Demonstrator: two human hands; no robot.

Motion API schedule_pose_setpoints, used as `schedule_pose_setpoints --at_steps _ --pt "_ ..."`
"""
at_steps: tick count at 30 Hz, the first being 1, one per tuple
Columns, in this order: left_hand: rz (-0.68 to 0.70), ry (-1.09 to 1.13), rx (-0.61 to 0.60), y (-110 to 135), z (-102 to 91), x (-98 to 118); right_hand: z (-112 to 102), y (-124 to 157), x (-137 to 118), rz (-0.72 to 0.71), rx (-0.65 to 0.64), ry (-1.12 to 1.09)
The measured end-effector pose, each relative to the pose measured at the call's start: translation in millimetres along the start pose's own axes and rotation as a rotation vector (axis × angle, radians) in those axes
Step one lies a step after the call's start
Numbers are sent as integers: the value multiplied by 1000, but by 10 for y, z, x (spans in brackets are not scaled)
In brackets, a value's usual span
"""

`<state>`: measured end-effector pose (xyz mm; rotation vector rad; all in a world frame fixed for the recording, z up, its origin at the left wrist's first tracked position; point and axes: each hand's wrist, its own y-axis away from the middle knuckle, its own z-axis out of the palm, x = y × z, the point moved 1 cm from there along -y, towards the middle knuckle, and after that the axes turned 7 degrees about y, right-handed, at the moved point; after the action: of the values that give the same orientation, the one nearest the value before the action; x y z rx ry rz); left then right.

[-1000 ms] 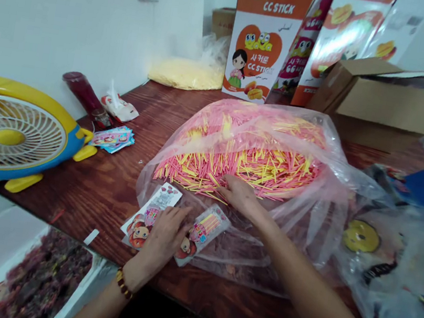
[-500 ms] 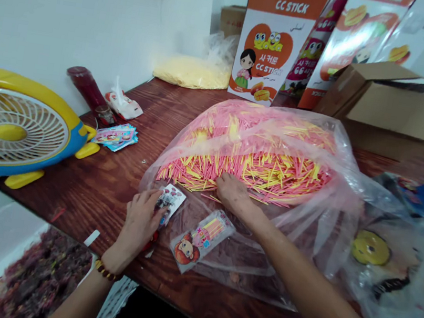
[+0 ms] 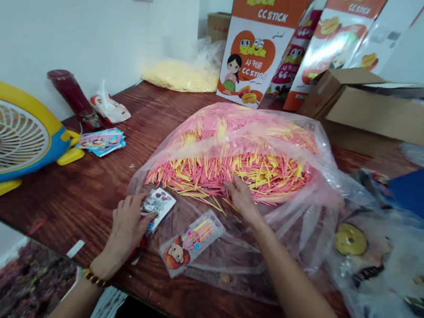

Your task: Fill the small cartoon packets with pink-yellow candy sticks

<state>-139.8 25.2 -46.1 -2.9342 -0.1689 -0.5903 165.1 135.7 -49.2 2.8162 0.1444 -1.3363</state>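
My left hand (image 3: pixel 124 233), with a beaded bracelet at the wrist, grips the near edge of a small printed packet (image 3: pixel 162 203) between thumb and fingers. My right hand (image 3: pixel 243 202) reaches to the front edge of a heap of thin pink and yellow sticks (image 3: pixel 218 168). Its fingers are curled in on some of them, partly hidden. The heap lies inside a large clear plastic bag (image 3: pixel 258 275) whose open mouth faces me. Between my hands, on the bag's plastic, lies a clear packet (image 3: pixel 192 242) with a cartoon girl and several sticks inside.
A yellow and blue fan (image 3: pixel 8 134) stands at the left, near blue printed cards (image 3: pixel 103 141), a dark red bottle (image 3: pixel 71 93) and a tissue pack (image 3: pixel 111 109). Behind are printed cartons (image 3: pixel 247 53), an open cardboard box (image 3: pixel 386 116) and a yellow bag (image 3: pixel 180 75).
My right hand has moved slightly right along the front of the heap, and some sticks there lie differently. My left hand stays on the small packet. The whole view has shifted a little.
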Motion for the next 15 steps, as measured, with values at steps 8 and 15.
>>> schedule_pose_setpoints --at_steps 8,15 --pt "-51 231 31 -108 -81 24 -32 71 164 200 55 -510" --pt "-45 376 20 -38 -122 -79 -74 196 236 152 110 -437"
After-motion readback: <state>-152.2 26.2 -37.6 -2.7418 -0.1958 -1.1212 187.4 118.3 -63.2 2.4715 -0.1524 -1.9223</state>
